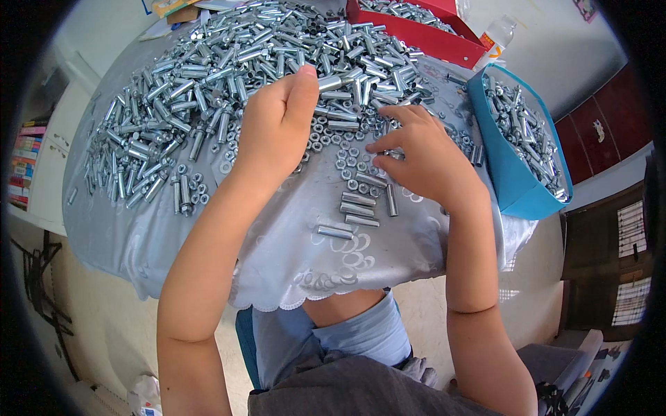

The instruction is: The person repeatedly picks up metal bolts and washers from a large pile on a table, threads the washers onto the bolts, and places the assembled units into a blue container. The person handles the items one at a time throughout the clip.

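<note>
My left hand point(281, 128) is closed in a fist above the front of a large heap of metal sleeves point(277, 41), thumb on top. A shiny sleeve point(331, 84) shows right beside that thumb; whether the fingers grip it is hidden. Palm down, my right hand point(423, 152) reaches over loose hex nuts point(345, 154) with its fingers apart and nothing visible between them. Several separate sleeves point(357, 208) lie on the cloth below its fingertips. Bolts with sleeves and nuts on them point(184, 194) lie at the heap's left front.
A blue fabric bin point(517, 191) full of assembled bolts stands at the right edge of the cloth-covered table point(291, 260). Behind it are a red box point(423, 31) with more metal parts and a clear plastic bottle point(498, 38). Bookshelves point(28, 163) stand at left.
</note>
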`<state>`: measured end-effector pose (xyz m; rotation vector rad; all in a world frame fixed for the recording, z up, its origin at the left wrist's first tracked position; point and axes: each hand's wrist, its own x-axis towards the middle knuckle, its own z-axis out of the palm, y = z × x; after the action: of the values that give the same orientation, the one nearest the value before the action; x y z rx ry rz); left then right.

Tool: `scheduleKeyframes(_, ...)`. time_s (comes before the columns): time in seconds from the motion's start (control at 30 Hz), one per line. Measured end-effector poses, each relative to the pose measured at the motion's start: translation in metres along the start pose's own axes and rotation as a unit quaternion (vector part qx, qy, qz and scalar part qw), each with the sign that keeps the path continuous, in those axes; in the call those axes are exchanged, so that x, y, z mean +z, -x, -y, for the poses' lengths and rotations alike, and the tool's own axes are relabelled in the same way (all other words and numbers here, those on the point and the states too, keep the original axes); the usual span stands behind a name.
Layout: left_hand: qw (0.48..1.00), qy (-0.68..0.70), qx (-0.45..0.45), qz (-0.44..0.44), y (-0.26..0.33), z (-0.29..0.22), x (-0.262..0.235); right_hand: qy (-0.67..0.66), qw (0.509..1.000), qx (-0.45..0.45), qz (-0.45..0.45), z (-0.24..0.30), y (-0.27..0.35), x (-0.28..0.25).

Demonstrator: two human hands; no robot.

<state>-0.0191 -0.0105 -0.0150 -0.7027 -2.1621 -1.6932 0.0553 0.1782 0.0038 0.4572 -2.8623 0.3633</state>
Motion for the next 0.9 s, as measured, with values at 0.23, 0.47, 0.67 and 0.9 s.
scheduleKeyframes(0.23,1.0,0.015,-0.007,-0.013,0.0018,-0.0036,0.0015,-0.034,0.999,0.0,-0.01,0.0036,-0.0023,-0.0006)
scheduleKeyframes(0.47,1.0,0.024,-0.006,-0.014,0.0007,-0.0056,0.0016,0.002,0.999,0.029,-0.019,0.0033,-0.0025,0.001)
scheduleKeyframes(0.67,1.0,0.017,0.0,-0.018,0.0021,-0.0101,0.0019,0.003,1.0,0.015,-0.023,0.0031,-0.0031,0.003)
scheduleKeyframes(0.9,0.999,0.03,-0.006,-0.016,0.0009,-0.0085,0.0016,0.004,0.999,0.009,-0.045,0.0037,-0.0047,0.0057)
